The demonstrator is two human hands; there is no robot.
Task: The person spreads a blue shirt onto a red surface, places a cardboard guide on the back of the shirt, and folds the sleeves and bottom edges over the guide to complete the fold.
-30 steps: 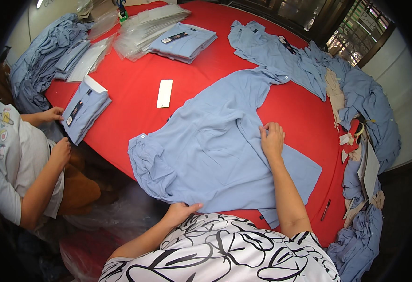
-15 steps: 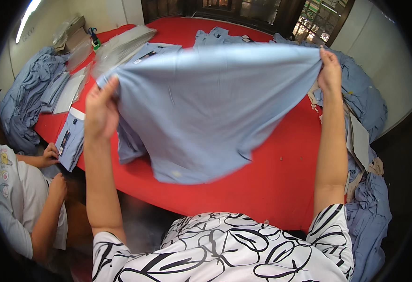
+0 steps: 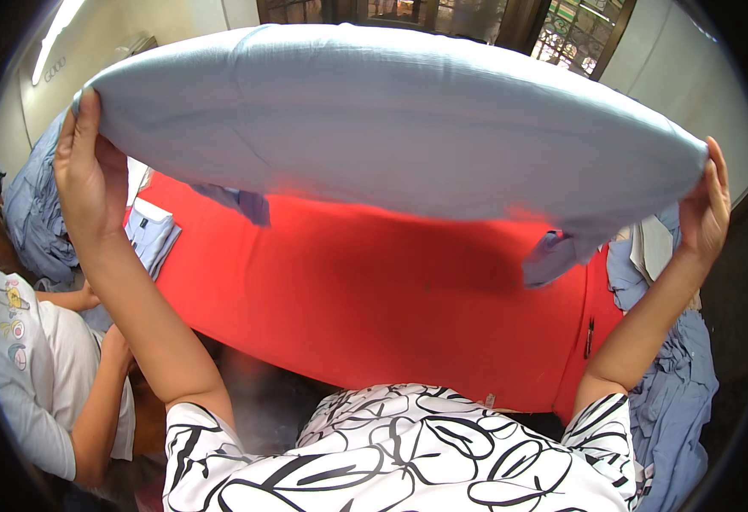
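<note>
A light blue shirt (image 3: 391,119) hangs stretched wide in the air between my hands, its lower part smeared by motion. At its left end my left hand (image 3: 90,175) grips the cloth, thumb up against the edge. My right hand (image 3: 705,205) pinches the opposite end on the right. What look like two sleeve ends dangle beneath the body of the shirt, one at left and one at right. Below it lies the red cloth-covered table (image 3: 374,316). The raised fabric hides most of the table's far side.
To the left sits a co-worker in a white shirt (image 3: 58,358), hands near folded blue shirts (image 3: 152,230). Piled blue garments stand at the far left (image 3: 32,205) and down the right side (image 3: 677,384). A dark pen-like item (image 3: 590,337) lies near the table's right edge.
Both hands have moved apart, the left one leftward and the right one rightward and lower. The shirt, earlier sagging between them, is now spread wide and billowing higher.
</note>
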